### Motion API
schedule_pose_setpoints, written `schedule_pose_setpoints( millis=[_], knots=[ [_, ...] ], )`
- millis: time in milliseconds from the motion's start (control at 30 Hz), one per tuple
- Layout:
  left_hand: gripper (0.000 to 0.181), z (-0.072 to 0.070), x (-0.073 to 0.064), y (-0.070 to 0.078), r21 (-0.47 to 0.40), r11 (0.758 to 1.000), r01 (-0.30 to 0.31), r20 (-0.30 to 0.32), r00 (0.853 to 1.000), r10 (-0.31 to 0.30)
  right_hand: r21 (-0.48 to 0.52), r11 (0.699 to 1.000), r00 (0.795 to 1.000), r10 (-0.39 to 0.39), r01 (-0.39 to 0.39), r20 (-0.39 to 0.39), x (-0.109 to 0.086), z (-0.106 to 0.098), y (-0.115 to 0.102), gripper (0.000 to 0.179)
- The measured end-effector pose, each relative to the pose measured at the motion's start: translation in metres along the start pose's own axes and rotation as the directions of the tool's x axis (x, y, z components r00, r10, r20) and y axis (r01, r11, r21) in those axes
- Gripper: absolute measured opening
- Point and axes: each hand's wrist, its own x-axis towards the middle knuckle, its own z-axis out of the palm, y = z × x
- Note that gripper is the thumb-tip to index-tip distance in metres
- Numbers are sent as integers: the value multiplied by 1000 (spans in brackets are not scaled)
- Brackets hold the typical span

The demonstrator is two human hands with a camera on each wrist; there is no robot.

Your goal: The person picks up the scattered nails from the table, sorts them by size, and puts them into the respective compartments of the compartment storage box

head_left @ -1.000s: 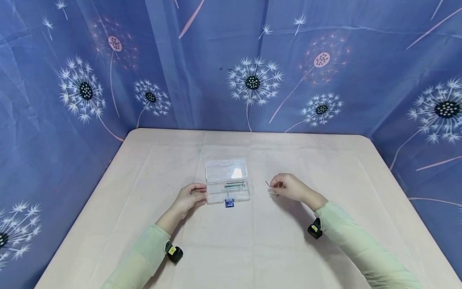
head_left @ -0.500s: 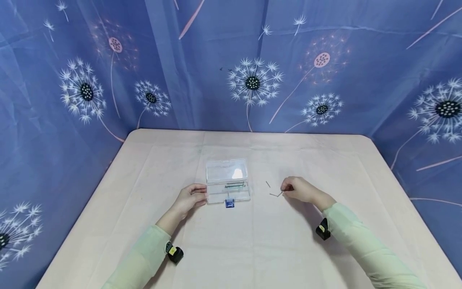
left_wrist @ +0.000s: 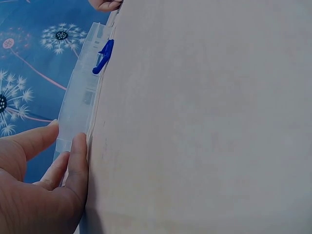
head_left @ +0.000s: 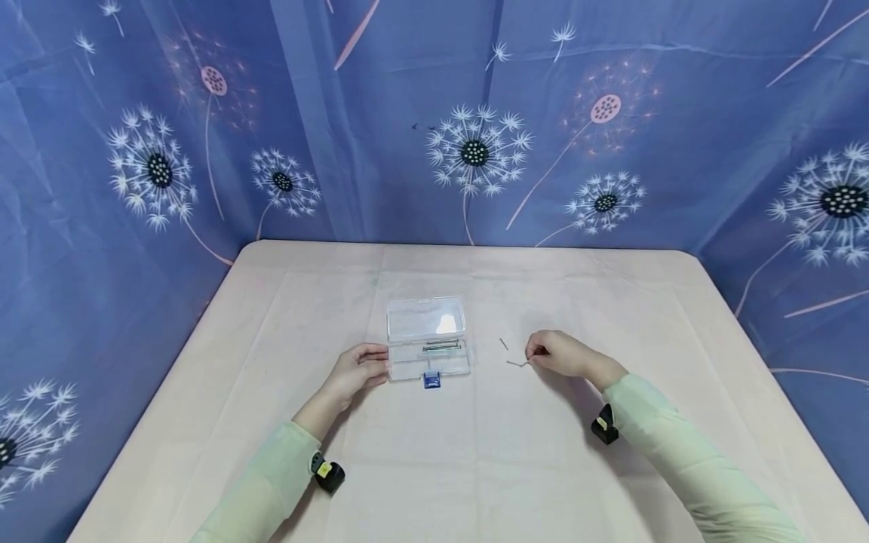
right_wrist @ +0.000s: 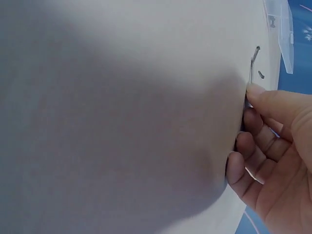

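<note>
A hinged clear plastic box (head_left: 407, 369) stands with its lid raised and a blue latch (head_left: 431, 380) at its front. Several slim greenish rods (head_left: 441, 346) lie inside the rear compartment. My left hand (head_left: 351, 371) holds the box's left end, with thumb and fingertips at its edges in the left wrist view. To the right of the box, my right hand (head_left: 560, 353) pinches a thin nail-like pin (right_wrist: 251, 73) between thumb and forefinger, close over the table. The pin's outer end meets a second pin (head_left: 514, 363). A third short pin (head_left: 504, 343) lies apart, farther back.
A pale cloth covers the table (head_left: 434, 467). Blue curtains (head_left: 380, 151) with dandelion prints rise along the back and both sides. A black camera is strapped on each wrist, and both arms wear light green sleeves (head_left: 686, 452).
My right hand has moved from over the pins to their right side, uncovering two of them, and shifted very slightly back left. The left hand and the box have stayed put.
</note>
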Motion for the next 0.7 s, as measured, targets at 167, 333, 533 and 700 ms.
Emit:
schedule_pose_setpoints(
  millis=[167,333,533,700],
  knots=[
    [38,0,1,-1,-1,1000,3,-6,1000,-3,71,997,998,23,-19,-64,-3,2,-3,6],
    [38,0,1,-1,-2,1000,7,-13,1000,-7,218,976,990,46,-16,-134,-5,7,-7,3],
    [38,0,1,-1,6,1000,8,-14,1000,-8,511,859,974,145,-37,-172,-3,18,-20,10],
    [38,0,2,-1,18,1000,11,-15,1000,-11,643,762,948,252,-71,-194,4,25,-36,17]
  ],
)
